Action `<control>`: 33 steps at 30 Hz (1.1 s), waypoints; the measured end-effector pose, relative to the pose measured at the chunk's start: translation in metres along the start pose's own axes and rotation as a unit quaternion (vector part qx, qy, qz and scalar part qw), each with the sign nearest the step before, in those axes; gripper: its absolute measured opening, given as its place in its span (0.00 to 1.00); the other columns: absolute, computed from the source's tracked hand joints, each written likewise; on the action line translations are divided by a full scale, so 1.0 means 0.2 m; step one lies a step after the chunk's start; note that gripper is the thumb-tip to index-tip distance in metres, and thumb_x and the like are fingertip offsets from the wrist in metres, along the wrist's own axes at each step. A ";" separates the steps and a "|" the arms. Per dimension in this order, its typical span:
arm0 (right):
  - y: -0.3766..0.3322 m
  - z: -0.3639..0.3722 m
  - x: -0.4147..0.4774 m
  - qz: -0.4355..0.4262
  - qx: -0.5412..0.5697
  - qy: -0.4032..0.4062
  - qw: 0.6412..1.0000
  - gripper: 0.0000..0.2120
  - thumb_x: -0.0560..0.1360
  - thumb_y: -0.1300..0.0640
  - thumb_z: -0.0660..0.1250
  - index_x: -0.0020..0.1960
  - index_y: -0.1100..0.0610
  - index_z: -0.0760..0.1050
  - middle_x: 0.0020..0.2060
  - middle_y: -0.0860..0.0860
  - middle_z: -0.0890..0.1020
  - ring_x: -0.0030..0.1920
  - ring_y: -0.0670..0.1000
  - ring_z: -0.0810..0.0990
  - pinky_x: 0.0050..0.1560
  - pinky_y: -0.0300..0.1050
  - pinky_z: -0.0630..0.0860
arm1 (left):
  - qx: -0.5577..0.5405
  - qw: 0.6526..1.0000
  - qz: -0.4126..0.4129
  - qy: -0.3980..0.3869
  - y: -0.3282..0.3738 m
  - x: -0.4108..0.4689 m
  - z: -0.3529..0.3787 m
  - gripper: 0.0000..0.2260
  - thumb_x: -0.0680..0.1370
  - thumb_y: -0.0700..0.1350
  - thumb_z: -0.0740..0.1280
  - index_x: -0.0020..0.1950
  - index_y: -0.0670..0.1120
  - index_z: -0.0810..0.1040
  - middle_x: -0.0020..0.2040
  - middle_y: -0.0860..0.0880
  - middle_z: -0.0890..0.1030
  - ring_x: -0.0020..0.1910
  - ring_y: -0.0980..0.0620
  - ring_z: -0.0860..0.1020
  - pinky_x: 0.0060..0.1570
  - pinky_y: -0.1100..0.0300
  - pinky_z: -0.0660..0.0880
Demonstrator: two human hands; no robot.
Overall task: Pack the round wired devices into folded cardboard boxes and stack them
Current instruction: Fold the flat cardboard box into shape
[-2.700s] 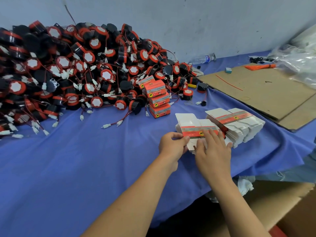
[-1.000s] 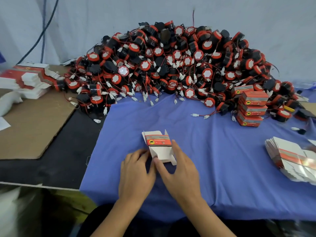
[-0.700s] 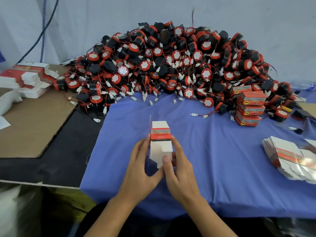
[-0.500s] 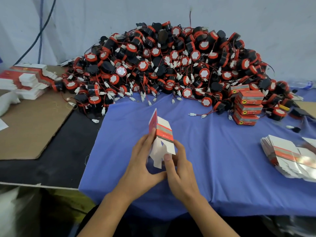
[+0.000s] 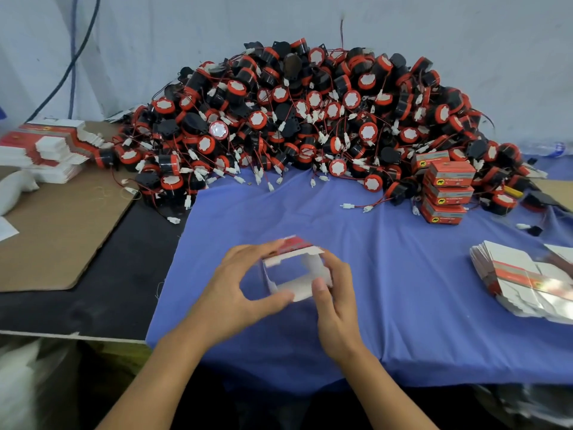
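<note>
Hands meet at the lower centre of the frame over a blue cloth (image 5: 403, 290), gripping one small cardboard box (image 5: 297, 285) whose hollow side is turned toward the camera. The left hand (image 5: 235, 290) curls round the box's left side, fingers on the red top edge and thumb under the bottom flap. The right hand (image 5: 336, 301) clamps the right wall, thumb pressed on the near lower corner. Behind, across the upper centre, a heap of round wired devices (image 5: 310, 119), black and red with white connectors, rises against a pale wall. At its right edge stands a stack of closed red boxes (image 5: 446, 192). Flat box blanks (image 5: 514, 280) lie fanned at the right edge. More blanks (image 5: 46, 150) sit at the upper left, at the far end of a brown cardboard sheet (image 5: 62, 231).
</note>
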State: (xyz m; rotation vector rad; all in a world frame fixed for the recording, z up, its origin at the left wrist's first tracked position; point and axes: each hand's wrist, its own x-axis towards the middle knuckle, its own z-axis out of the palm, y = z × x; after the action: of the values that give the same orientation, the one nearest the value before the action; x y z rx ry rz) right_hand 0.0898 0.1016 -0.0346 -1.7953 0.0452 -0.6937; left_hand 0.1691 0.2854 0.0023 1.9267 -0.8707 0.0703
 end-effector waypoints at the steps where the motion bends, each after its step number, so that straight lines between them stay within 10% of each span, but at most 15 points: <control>1: -0.02 0.00 -0.01 -0.002 -0.014 0.009 1.000 0.19 0.82 0.33 0.55 0.68 0.37 0.72 0.61 0.45 0.73 0.62 0.49 0.75 0.60 0.34 0.71 | -0.055 0.998 -0.029 0.010 -0.01 0.00 -0.01 0.33 0.71 0.64 0.76 0.74 0.65 0.70 0.70 0.62 0.76 0.70 0.57 0.74 0.64 0.58 0.72; 12: -0.41 -0.06 0.17 0.286 0.312 -0.048 0.905 0.24 0.74 0.31 0.64 0.62 0.43 0.82 0.52 0.56 0.78 0.54 0.55 0.80 0.53 0.63 0.83 | -0.097 0.995 -0.018 0.019 0.16 0.00 -0.01 0.24 0.78 0.70 0.61 0.74 0.68 0.70 0.73 0.66 0.72 0.74 0.63 0.69 0.67 0.65 0.68; 17: -0.46 -0.14 0.21 0.322 0.339 -0.079 0.880 0.23 0.76 0.31 0.66 0.67 0.40 0.79 0.63 0.56 0.74 0.61 0.58 0.77 0.53 0.62 0.83 | -0.051 0.998 0.024 0.030 0.20 -0.04 0.03 0.24 0.80 0.67 0.61 0.74 0.63 0.71 0.72 0.63 0.74 0.73 0.58 0.71 0.67 0.71 0.66; 22: -0.47 -0.19 0.19 0.349 0.338 -0.100 0.868 0.24 0.73 0.42 0.74 0.62 0.57 0.84 0.59 0.56 0.72 0.60 0.58 0.74 0.57 0.63 0.81 | -0.093 0.992 0.024 0.083 0.22 -0.05 0.07 0.21 0.80 0.67 0.61 0.72 0.63 0.73 0.71 0.61 0.76 0.73 0.55 0.73 0.68 0.68 0.68; 33: -0.51 -0.21 0.16 0.357 0.275 -0.134 0.883 0.17 0.69 0.58 0.72 0.57 0.56 0.85 0.52 0.57 0.77 0.53 0.57 0.75 0.53 0.56 0.83 | -0.136 0.982 0.020 0.132 0.24 -0.05 0.09 0.25 0.82 0.69 0.55 0.71 0.57 0.75 0.68 0.57 0.79 0.69 0.52 0.77 0.65 0.64 0.72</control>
State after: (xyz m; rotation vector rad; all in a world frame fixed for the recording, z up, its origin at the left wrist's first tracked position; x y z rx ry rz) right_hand 0.0648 0.0880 0.0764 -1.1728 0.2821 0.0852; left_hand 0.1288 0.2635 0.0251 1.6018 -0.7001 0.2152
